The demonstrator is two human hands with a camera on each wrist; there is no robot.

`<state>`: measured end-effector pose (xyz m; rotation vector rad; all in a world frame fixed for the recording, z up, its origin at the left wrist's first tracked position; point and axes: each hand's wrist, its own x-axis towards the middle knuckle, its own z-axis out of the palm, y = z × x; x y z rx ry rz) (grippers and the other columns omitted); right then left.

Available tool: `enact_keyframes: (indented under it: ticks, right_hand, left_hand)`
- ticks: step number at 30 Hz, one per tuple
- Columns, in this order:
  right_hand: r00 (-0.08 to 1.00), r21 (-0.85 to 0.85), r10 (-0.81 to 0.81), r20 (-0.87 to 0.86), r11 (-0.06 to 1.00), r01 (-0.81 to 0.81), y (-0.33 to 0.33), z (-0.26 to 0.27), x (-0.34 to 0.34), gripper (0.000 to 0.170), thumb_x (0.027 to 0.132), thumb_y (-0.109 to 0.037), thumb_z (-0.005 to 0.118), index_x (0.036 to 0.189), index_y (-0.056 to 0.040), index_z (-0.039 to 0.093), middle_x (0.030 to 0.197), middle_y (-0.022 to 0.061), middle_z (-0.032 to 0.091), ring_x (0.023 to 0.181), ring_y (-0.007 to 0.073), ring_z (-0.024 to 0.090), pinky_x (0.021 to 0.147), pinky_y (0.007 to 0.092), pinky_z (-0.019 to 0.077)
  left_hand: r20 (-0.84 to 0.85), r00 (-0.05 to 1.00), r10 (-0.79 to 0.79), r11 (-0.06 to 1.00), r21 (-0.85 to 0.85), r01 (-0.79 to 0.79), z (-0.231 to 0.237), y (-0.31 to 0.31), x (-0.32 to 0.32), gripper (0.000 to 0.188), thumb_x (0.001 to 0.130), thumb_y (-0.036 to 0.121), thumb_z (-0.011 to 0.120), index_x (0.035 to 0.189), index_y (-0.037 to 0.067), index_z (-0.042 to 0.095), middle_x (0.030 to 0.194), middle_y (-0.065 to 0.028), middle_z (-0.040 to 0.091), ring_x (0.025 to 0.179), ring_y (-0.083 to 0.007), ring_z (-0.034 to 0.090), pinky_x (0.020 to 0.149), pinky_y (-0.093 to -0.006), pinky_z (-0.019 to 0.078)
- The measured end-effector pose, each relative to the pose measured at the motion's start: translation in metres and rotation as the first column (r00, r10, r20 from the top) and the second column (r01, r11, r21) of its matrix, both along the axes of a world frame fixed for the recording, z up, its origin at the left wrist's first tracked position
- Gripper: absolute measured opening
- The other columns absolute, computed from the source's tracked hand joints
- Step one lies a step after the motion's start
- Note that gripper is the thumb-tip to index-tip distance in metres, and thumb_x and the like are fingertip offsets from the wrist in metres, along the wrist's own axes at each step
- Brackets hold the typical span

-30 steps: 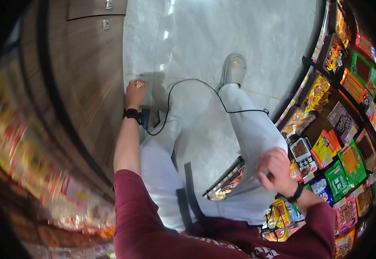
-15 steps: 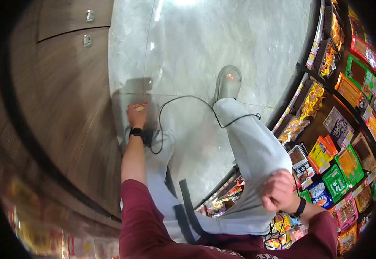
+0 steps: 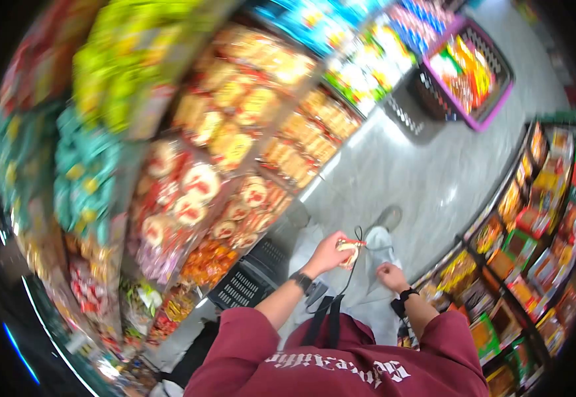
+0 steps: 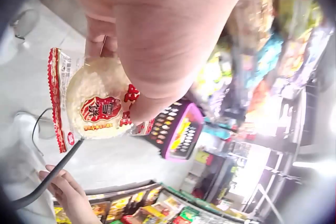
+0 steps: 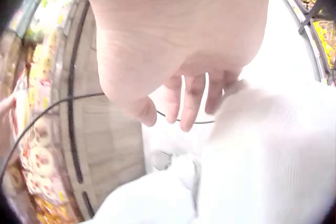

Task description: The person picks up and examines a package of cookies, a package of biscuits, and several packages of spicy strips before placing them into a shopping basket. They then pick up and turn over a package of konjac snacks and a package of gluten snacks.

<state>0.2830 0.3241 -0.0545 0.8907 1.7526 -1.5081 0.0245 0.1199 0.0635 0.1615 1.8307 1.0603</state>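
Head view: bright, fisheye-curved, corners black; yellow-green packets (image 3: 119, 63) motion-blurred; shadow on floor (image 3: 460, 175) beside basket (image 3: 497, 106). Left wrist view: white glare at right, background smeared. Right wrist view: overexposed; trousers (image 5: 262, 155) bleached near-white, detail lost.

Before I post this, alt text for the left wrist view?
A person's left grip, a bare hand, pinches a wrapped round cracker with red print. The right grip shows at lower left, near a dark cable. Beyond the cracker, a purple-rimmed basket stands on a pale floor, with colourful packets along the bottom.
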Motion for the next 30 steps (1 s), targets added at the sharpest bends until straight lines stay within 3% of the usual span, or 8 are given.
enact_keyframes:
  ticks: [3,5,9,13,16,22,26,30]
  right_hand:
    - [0.996,-0.395,-0.091,0.003,0.915,0.085,0.011,0.041,-0.051,0.016,0.094,-0.016,0.062,0.099,-0.0035,0.070,0.094,0.0035,0.072,0.094,0.0145,0.069,0.088,0.0311,0.0538]
    - [0.985,-0.236,-0.141,-0.099,0.965,0.114,0.009,0.114,-0.096,0.018,0.096,-0.016,0.062,0.105,-0.0023,0.069,0.099,0.0042,0.072,0.096,0.0154,0.068,0.090,0.0310,0.0534]
    - [0.918,-0.112,-0.215,-0.334,0.976,0.188,-0.003,0.187,-0.168,0.024,0.100,-0.016,0.064,0.118,-0.0009,0.064,0.106,0.0054,0.071,0.101,0.0163,0.067,0.092,0.0308,0.0527]
    - [0.805,-0.183,-0.345,-0.483,0.939,0.293,-0.062,0.275,-0.223,0.023,0.101,-0.017,0.064,0.119,-0.0016,0.064,0.106,0.0057,0.070,0.103,0.0150,0.066,0.094,0.0308,0.0520]
    - [0.826,-0.221,-0.203,-0.526,0.970,0.097,-0.110,0.320,-0.253,0.024,0.101,-0.015,0.065,0.121,-0.0019,0.062,0.109,0.0055,0.069,0.106,0.0143,0.065,0.095,0.0306,0.0514]
    - [0.756,-0.263,0.069,-0.651,0.914,-0.310,-0.174,0.376,-0.311,0.034,0.101,-0.012,0.068,0.132,-0.0012,0.057,0.121,0.0071,0.068,0.113,0.0139,0.063,0.099,0.0314,0.0505]
    - [0.755,-0.397,0.100,-0.648,0.802,-0.447,-0.176,0.379,-0.335,0.028,0.101,-0.012,0.068,0.125,0.0004,0.061,0.111,0.0045,0.071,0.101,0.0108,0.066,0.091,0.0278,0.0534]
    - [0.735,-0.302,0.250,-0.631,0.793,-0.529,-0.164,0.364,-0.340,0.015,0.100,-0.014,0.070,0.107,-0.0014,0.065,0.095,-0.0005,0.069,0.086,0.0050,0.063,0.078,0.0239,0.0528]
  left_hand:
    - [-0.164,0.982,0.089,0.993,0.091,-0.075,0.090,-0.054,-0.033,0.030,0.089,0.024,0.079,0.107,0.005,0.063,0.100,-0.0127,0.071,0.092,-0.0210,0.071,0.080,-0.0358,0.0556]
    - [-0.151,0.956,0.253,0.962,0.146,-0.232,0.156,-0.088,-0.050,0.030,0.092,0.023,0.078,0.111,0.004,0.065,0.104,-0.0124,0.072,0.096,-0.0209,0.071,0.085,-0.0342,0.0554]
    - [-0.402,0.790,0.463,0.886,0.211,-0.412,0.181,-0.168,-0.057,0.028,0.094,0.019,0.076,0.112,0.001,0.066,0.106,-0.0089,0.072,0.101,-0.0176,0.068,0.092,-0.0331,0.0539]
    - [-0.164,0.675,0.720,0.668,0.429,-0.608,0.200,-0.221,-0.067,0.021,0.098,0.014,0.071,0.113,0.000,0.064,0.106,-0.0051,0.071,0.099,-0.0122,0.066,0.088,-0.0283,0.0528]
    - [0.043,0.593,0.804,0.492,0.511,-0.705,0.242,-0.237,-0.068,0.020,0.102,0.013,0.066,0.117,0.000,0.063,0.108,-0.0041,0.071,0.096,-0.0092,0.067,0.086,-0.0246,0.0533]
    - [0.016,0.513,0.858,0.429,0.526,-0.734,0.261,-0.241,-0.049,0.021,0.104,0.014,0.063,0.120,0.000,0.063,0.109,-0.0046,0.071,0.097,-0.0093,0.066,0.085,-0.0248,0.0533]
    - [-0.015,0.435,0.900,0.383,0.505,-0.774,0.272,-0.210,-0.023,0.021,0.104,0.015,0.063,0.120,0.002,0.063,0.107,-0.0019,0.070,0.095,-0.0071,0.065,0.084,-0.0239,0.0516]
    - [0.053,0.329,0.943,0.270,0.456,-0.848,0.267,-0.181,-0.002,0.024,0.105,0.018,0.063,0.123,0.003,0.062,0.108,-0.0021,0.071,0.095,-0.0075,0.065,0.084,-0.0249,0.0520]
